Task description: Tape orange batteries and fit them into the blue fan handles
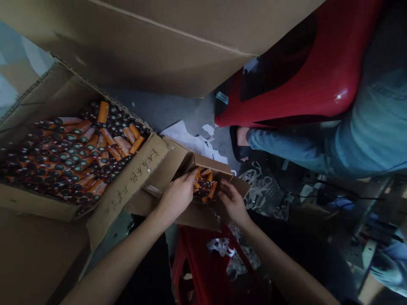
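A small cardboard box (219,164) with its flaps spread holds a loose heap of orange cylindrical pieces with dark ends, which look like battery cells (205,184). My left hand (179,192) reaches over the box's left side, its fingers at the cells; the fingertips are partly hidden, so I cannot see whether they grip one. At the right side of the box, my right hand (233,203) has its fingers curved and apart, close to the cells, with nothing visible in them. To the left stands a large open carton (127,180) filled with many similar orange cells (79,152), handwriting on its flap.
A big cardboard panel (152,46) spans the top. Below the small box is a red stool (203,258); a larger red plastic seat (318,93) stands at upper right, beside a person's jean-clad leg (292,146). Torn paper (193,140) and white strips (257,186) litter the floor.
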`<action>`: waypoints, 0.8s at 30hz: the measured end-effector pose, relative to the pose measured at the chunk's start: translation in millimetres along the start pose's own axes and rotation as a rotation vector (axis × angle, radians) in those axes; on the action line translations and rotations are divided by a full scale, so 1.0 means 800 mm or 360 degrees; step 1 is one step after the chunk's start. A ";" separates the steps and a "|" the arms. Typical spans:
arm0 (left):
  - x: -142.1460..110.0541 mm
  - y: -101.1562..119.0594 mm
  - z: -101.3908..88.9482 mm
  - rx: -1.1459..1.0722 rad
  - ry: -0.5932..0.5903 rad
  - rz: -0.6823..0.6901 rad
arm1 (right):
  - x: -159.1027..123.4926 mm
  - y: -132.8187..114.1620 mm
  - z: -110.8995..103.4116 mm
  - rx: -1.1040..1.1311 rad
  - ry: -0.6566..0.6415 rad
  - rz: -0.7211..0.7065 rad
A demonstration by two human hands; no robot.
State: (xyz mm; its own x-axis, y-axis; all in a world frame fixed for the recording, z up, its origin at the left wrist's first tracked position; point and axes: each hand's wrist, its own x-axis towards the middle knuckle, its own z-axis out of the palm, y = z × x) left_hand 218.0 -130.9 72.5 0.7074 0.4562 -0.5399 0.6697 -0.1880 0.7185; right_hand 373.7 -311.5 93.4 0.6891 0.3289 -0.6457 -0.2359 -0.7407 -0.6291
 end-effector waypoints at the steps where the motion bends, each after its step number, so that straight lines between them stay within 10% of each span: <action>1: -0.004 -0.002 -0.013 -0.0038 0.0075 0.0043 | -0.002 -0.002 -0.003 -0.0071 0.0004 -0.0108; 8: -0.022 -0.083 -0.110 0.0111 0.0964 -0.0294 | 0.000 -0.104 0.037 -0.0588 -0.0381 -0.0871; 14: 0.027 -0.129 -0.092 -0.0003 0.0760 -0.0176 | 0.059 -0.221 0.186 -0.0991 -0.1042 -0.1826; 19: 0.034 -0.151 -0.097 -0.0017 0.0913 -0.0499 | 0.098 -0.253 0.325 -0.1818 -0.1439 -0.1745; 24: -0.002 -0.180 -0.098 -0.0424 0.1288 -0.1125 | 0.114 -0.234 0.406 -0.2140 -0.1237 -0.1168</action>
State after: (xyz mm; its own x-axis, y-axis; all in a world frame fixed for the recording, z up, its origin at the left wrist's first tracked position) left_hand 102.5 -36.6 3.9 -0.2370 0.8392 -0.4894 0.7254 0.4880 0.4854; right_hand 258.3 47.8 11.7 -0.1821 0.6819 -0.7084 0.9289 -0.1169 -0.3513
